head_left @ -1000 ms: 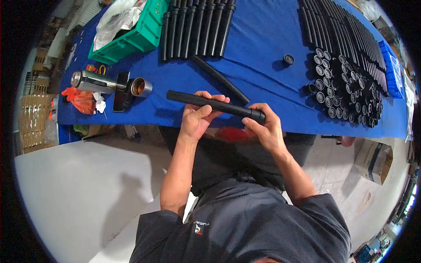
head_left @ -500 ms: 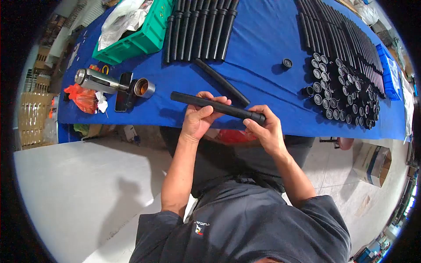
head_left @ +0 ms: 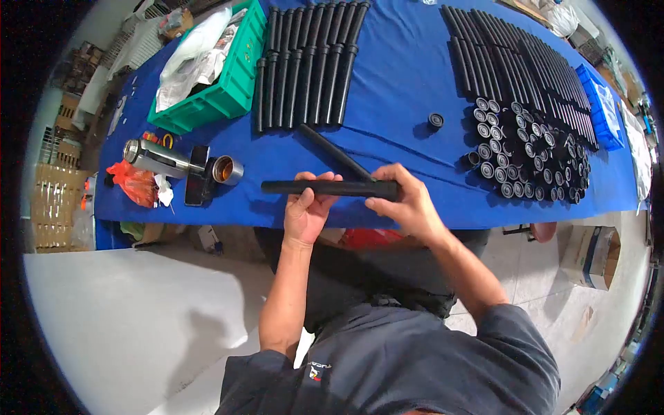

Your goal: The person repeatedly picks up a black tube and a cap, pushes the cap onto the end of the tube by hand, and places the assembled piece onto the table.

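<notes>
Both hands hold one black tube (head_left: pixel 349 188) level above the front edge of the blue-covered table. My left hand (head_left: pixel 306 213) is closed round its middle, thumb in front and fingers behind. My right hand (head_left: pixel 408 204) grips the wider collar at the right end between thumb and fingers. Another black tube (head_left: pixel 332 151) lies slantwise on the cloth just behind, its near end hidden by the held one. One round black cap (head_left: pixel 435 121) sits alone on the cloth to the right.
Rows of collared black tubes (head_left: pixel 304 86) lie at the back, beside a green crate (head_left: pixel 238 93). Many round caps (head_left: pixel 515 155) and plain tubes (head_left: pixel 512 59) cover the right side near a blue bin (head_left: pixel 600 111). Left are a steel flask (head_left: pixel 162 159), a phone (head_left: pixel 197 183) and a metal cup (head_left: pixel 227 170).
The held tube has turned from slanting down rightward to nearly level. My right hand has shifted slightly left at the collar end. The table sits lower in view.
</notes>
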A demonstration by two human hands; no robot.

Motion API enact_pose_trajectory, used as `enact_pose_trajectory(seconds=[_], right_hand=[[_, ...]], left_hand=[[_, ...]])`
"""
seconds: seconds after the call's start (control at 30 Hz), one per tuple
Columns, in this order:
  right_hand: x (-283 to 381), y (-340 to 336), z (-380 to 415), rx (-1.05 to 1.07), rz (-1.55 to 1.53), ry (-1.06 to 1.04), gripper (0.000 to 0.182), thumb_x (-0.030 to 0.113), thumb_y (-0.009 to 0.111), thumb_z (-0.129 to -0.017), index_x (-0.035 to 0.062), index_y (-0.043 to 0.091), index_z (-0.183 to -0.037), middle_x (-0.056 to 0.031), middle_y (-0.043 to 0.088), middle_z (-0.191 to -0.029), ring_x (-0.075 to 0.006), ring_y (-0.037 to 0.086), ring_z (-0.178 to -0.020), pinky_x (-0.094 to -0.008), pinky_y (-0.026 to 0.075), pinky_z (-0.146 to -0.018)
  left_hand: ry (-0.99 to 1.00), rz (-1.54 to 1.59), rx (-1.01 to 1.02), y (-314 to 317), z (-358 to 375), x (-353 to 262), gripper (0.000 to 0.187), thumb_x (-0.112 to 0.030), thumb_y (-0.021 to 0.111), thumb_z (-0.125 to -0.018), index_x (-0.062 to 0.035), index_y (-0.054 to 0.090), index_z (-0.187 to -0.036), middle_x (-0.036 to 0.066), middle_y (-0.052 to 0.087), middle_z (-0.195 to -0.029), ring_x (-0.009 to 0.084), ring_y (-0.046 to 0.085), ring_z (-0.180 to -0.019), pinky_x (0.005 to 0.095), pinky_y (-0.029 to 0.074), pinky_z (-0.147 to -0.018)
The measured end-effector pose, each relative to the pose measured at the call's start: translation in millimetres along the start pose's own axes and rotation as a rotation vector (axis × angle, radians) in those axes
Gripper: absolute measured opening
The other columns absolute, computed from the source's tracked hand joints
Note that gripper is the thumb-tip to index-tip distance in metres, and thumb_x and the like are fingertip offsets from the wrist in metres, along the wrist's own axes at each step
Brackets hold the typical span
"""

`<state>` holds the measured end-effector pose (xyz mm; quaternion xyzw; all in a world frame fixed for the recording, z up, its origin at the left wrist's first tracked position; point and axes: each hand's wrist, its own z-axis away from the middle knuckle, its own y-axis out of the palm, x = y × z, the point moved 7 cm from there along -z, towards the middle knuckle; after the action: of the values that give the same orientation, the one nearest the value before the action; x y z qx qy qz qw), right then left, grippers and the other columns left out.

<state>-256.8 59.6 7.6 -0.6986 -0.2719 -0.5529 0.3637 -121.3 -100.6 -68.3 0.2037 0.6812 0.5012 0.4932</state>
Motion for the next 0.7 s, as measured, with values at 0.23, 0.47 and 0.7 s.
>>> enact_pose_trajectory(seconds=[0.23, 0.47, 0.7], right_hand=[[-22, 7, -107, 0.53, -0.261, 0.2, 0.028, 0.021, 0.077, -0.091, 0.0001, 0.063, -0.104, -0.0034, 0.063, -0.074, -0.0121, 0.063, -0.066, -0.0276, 0.053, -0.056], [-55, 14, -127, 0.533, -0.438, 0.168, 0.023, 0.013, 0.076, -0.089, 0.0012, 0.065, -0.105, -0.0023, 0.062, -0.075, -0.0108, 0.062, -0.064, -0.0262, 0.053, -0.057], [-64, -9, -139, 0.456, -0.588, 0.239, 0.021, 0.016, 0.077, -0.086, 0.0029, 0.065, -0.096, -0.0033, 0.063, -0.072, -0.0104, 0.059, -0.054, -0.0246, 0.046, -0.046]], left_hand=[[0.076, -0.062, 0.004, 0, -1, -2, 0.057, -0.034, 0.067, -0.096, -0.0201, 0.046, -0.148, 0.018, 0.041, -0.156, 0.0357, 0.045, -0.141, 0.0521, 0.045, -0.112], [0.053, -0.192, -0.063, 2, -6, -1, 0.059, -0.042, 0.064, -0.095, -0.021, 0.045, -0.148, 0.011, 0.041, -0.158, 0.0374, 0.04, -0.144, 0.0584, 0.044, -0.111], [0.113, -0.11, -0.078, 0, 9, -22, 0.075, -0.041, 0.077, -0.087, -0.0111, 0.045, -0.148, 0.024, 0.044, -0.152, 0.0447, 0.039, -0.143, 0.058, 0.044, -0.111]])
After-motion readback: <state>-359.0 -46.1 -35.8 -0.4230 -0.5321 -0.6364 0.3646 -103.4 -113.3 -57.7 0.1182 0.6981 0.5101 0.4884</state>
